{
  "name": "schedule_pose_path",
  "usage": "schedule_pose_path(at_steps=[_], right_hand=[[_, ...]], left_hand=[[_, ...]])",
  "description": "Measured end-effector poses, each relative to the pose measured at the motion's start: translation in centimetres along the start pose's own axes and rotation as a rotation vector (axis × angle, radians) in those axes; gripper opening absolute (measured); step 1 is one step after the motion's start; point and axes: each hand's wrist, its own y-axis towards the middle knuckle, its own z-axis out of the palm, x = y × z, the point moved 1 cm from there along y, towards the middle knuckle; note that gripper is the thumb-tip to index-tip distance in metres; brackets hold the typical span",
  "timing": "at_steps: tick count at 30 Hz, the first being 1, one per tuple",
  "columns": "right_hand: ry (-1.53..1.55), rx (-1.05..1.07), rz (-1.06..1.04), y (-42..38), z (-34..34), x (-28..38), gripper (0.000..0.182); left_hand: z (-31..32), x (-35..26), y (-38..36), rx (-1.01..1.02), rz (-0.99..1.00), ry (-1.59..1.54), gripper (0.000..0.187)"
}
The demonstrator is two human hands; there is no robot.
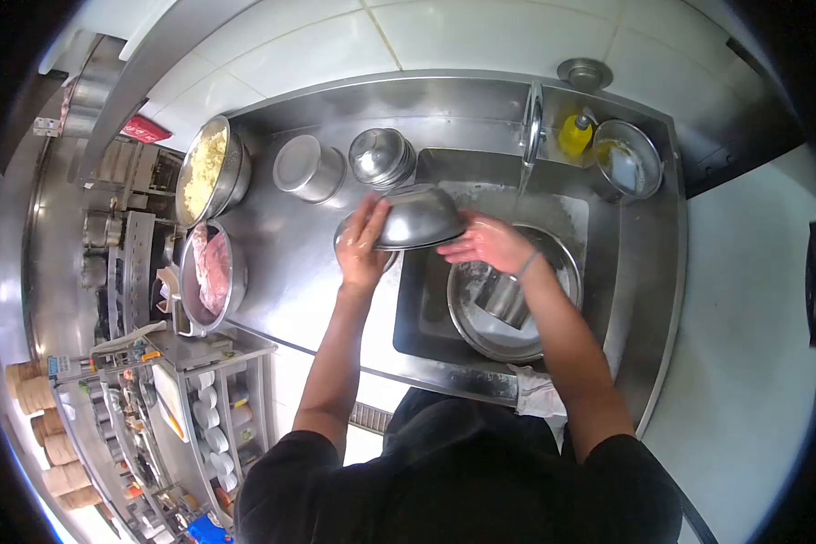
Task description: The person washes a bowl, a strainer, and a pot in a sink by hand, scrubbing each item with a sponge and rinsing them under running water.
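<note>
My left hand (363, 243) grips a metal bowl (423, 216), tilted with its rounded outside upward, over the left edge of the sink. Part of another round metal rim shows behind that hand; whether it belongs to a second held bowl I cannot make out. At the bowl's right rim is my wet right hand (491, 243), fingers stretched out and palm toward the bowl. Below it in the sink, a large metal basin (564, 263) contains a metal cylindrical container (501, 297) and whitish water. A stack of upturned metal bowls (379, 156) stands just behind my left hand.
Water runs from the faucet (532, 127). A yellow soap bottle (575, 136) and a metal pot (642, 150) stand behind the sink. Leftward are a lidded container (306, 168), a bowl of chopped yellowish food (206, 177) and a pot of raw meat (211, 272). A cloth (537, 392) hangs at the front edge.
</note>
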Motion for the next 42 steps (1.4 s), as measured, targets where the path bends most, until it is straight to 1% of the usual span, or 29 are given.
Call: schedule_pose_path(at_steps=[2, 4, 6, 8, 10, 12, 14, 15, 17, 19, 20, 21, 22, 23, 24, 25, 26, 27, 28, 29, 31, 33, 34, 36, 37, 39, 40, 41, 42], right_hand=[[-0.136, -0.122, -0.014, 4.1, 1.8, -1.0, 0.046], [-0.283, -0.275, -0.023, 7.8, 4.4, -2.1, 0.044], [-0.400, -0.251, -0.199, 11.9, 5.1, -4.0, 0.037], [-0.750, -0.227, -0.327, 13.8, 6.5, -4.1, 0.039], [-0.846, -0.199, -0.268, 15.0, 6.5, -5.0, 0.042], [-1.151, -0.236, -0.287, 17.5, 4.0, -7.0, 0.044], [-1.433, -0.440, -0.424, 15.6, 4.7, -7.7, 0.038], [-1.461, -0.473, -0.417, 14.3, 5.1, -7.5, 0.035], [-1.514, -0.514, -0.401, 11.7, 6.2, -6.6, 0.029], [-1.371, -0.555, -0.542, 8.3, 5.6, -5.4, 0.020], [-1.371, -0.565, -0.586, 6.0, 4.4, -3.7, 0.017], [-1.207, -0.733, -0.596, 0.7, 6.6, -0.2, 0.016], [-1.307, -0.964, -0.743, -2.1, 5.2, 2.0, 0.014], [-1.283, -1.186, -0.863, -5.1, 3.8, 4.5, 0.015], [-1.223, -1.252, -0.914, -7.5, 1.1, 7.7, 0.016], [-1.357, -1.427, -0.842, -10.6, 1.0, 11.7, 0.018], [-1.588, -1.517, -0.895, -12.4, -2.1, 15.1, 0.020], [-1.704, -1.580, -0.704, -13.6, -4.0, 18.4, 0.024], [-1.760, -1.639, -0.444, -13.8, -6.5, 20.7, 0.026], [-1.800, -1.680, -0.177, -13.8, -8.9, 22.7, 0.030], [-1.832, -1.500, 0.239, -13.1, -14.7, 24.4, 0.042], [-1.839, -1.439, 0.249, -12.4, -16.9, 23.8, 0.047], [-1.845, -1.413, 0.252, -12.0, -17.5, 23.8, 0.050], [-1.885, -1.300, 0.365, -11.6, -16.6, 24.4, 0.048], [-1.897, -1.241, 0.419, -11.8, -16.0, 24.7, 0.047], [-1.854, -1.470, 0.163, -12.6, -13.7, 24.3, 0.050], [-1.829, -1.577, 0.021, -13.2, -12.2, 24.3, 0.052], [-1.821, -1.602, -0.110, -14.0, -10.3, 24.4, 0.053], [-1.802, -1.624, -0.236, -15.0, -8.3, 24.1, 0.054]], left_hand=[[-1.0, 2.4, -3.0, 0.008, -0.061, 0.038, 0.084], [-2.3, 4.0, -5.5, 0.049, -0.115, 0.168, 0.088], [-2.8, 5.6, -8.4, 0.062, -0.092, 0.289, 0.089], [-2.9, 5.8, -10.6, 0.097, -0.163, 0.224, 0.090], [-2.2, 7.2, -12.8, 0.154, -0.251, 0.191, 0.091], [-1.5, 7.6, -14.1, 0.152, -0.307, 0.152, 0.090], [-1.2, 7.8, -15.1, 0.212, -0.251, 0.217, 0.088], [-1.2, 7.5, -15.4, 0.252, -0.212, 0.253, 0.085], [-0.7, 7.2, -16.0, 0.266, -0.185, 0.271, 0.086], [-0.1, 5.8, -16.2, 0.243, -0.175, 0.329, 0.090], [0.1, 4.8, -16.1, 0.234, -0.212, 0.342, 0.084], [0.6, 3.4, -15.3, 0.179, -0.209, 0.311, 0.080], [0.9, 2.1, -15.1, 0.139, -0.210, 0.282, 0.076], [2.4, 1.6, -15.5, 0.098, -0.257, 0.157, 0.072], [3.5, -0.1, -14.3, 0.126, -0.287, -0.016, 0.070], [4.6, -2.9, -12.5, 0.167, -0.274, -0.101, 0.063], [6.8, -4.3, -11.5, 0.222, -0.226, -0.121, 0.057], [9.0, -6.1, -9.6, 0.316, -0.209, -0.187, 0.053], [11.8, -7.2, -8.6, 0.381, -0.156, -0.243, 0.052], [15.2, -8.0, -7.7, 0.540, -0.148, -0.244, 0.051], [22.0, -9.2, -6.0, 0.765, -0.065, -0.326, 0.051], [29.2, -8.9, -6.5, 0.965, 0.039, -0.197, 0.056], [31.2, -9.3, -5.7, 1.126, 0.019, -0.122, 0.056], [33.7, -9.9, -5.2, 1.451, -0.023, 0.038, 0.059], [32.6, -10.8, -3.8, 1.449, 0.056, 0.036, 0.059], [33.6, -10.3, -3.8, 1.591, 0.263, 0.043, 0.056], [33.8, -9.8, -4.1, 1.594, 0.190, -0.014, 0.055], [34.3, -9.0, -4.6, 1.594, 0.117, -0.070, 0.056], [33.6, -8.8, -4.8, 1.536, 0.073, -0.104, 0.057]])
